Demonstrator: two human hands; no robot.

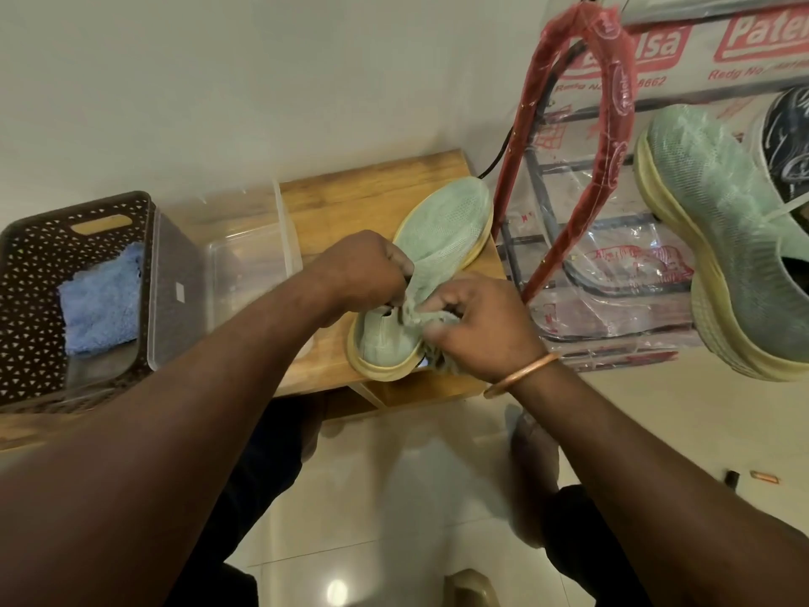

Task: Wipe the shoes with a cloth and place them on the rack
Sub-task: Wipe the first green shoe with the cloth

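We count one rack (pixel 591 224), one table (pixel 350 199), one basket (pixel 26 300) and two green shoes. The far shoe (pixel 709 203) is up on the rack and the near shoe (pixel 446 225) is on the table. Our left hand (pixel 363 269) and right hand (pixel 481 330) have fingers curled, gripping its top. One blue cloth (pixel 100 300) sits in the basket.

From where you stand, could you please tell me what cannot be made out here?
All in the head view:
1. The shoe on the table: its middle is covered by the left hand and right hand; whether they pinch laces or tongue is unclear.
2. The shoe on the rack: partly cut off by the right edge.
3. The basket: near end hidden by the left forearm.
4. Lettering on the rack: cut by the top edge.
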